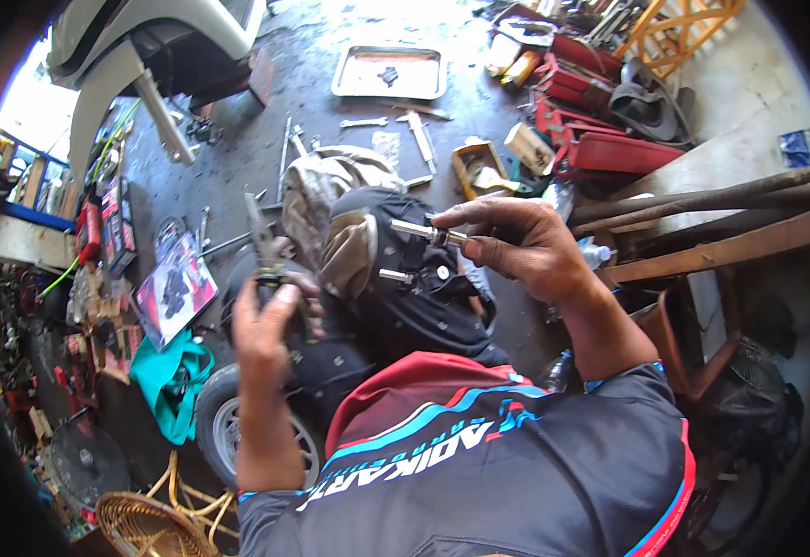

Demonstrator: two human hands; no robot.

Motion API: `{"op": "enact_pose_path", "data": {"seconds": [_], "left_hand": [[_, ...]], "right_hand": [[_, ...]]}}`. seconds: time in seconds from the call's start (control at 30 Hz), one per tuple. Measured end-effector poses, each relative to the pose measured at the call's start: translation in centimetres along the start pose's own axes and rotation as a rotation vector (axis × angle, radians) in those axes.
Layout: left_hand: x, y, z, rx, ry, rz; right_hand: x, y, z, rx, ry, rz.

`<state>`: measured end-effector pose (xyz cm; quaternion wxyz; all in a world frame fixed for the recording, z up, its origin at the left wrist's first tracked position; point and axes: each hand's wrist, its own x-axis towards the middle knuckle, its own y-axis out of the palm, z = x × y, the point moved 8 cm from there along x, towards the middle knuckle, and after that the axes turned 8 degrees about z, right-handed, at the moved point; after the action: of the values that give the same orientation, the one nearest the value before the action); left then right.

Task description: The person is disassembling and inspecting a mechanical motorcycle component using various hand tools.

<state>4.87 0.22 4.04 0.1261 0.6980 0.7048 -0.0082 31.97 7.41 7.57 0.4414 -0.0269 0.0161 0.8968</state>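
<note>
Between the thumb and fingers of my right hand (525,251) is a shiny metal cylindrical part (412,228), held sideways over my knee. A second small shiny pin (395,277) lies on the dark knee below it, near a round light piece (443,273). My left hand (275,320) grips a caliper-like metal tool (261,227) with its long end pointing up; its details are blurred. A crumpled beige rag (330,172) drapes over the legs between the hands.
A steel tray (386,89) and wrenches (363,123) lie on the floor ahead. Red toolboxes (623,153) and a small wooden box (474,167) stand right, beside pipes (693,200). Left are a teal bag (168,381), a wheel (219,408), a stool (145,529) and a light vehicle panel (112,93).
</note>
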Motion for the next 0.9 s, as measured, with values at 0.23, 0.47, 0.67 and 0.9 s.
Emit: {"op": "enact_pose_path", "data": {"seconds": [0.23, 0.47, 0.67, 0.9], "left_hand": [[16.2, -2.2, -6.9, 0.948, 0.282, -0.046], [27.9, -6.7, 22.0, 1.343, -0.346, 0.042], [19.7, -4.7, 35.9, 1.169, -0.570, 0.084], [22.7, -2.6, 34.5, 1.122, -0.598, -0.061]], "right_hand": [[0.0, -2.4, 6.9, -0.124, -0.306, -0.149], [1.6, -0.3, 9.7, -0.255, -0.259, -0.176], [4.3, -1.8, 4.9, -0.267, -0.109, -0.198], [10.8, -2.2, 2.4, -0.378, -0.250, -0.099]]}}
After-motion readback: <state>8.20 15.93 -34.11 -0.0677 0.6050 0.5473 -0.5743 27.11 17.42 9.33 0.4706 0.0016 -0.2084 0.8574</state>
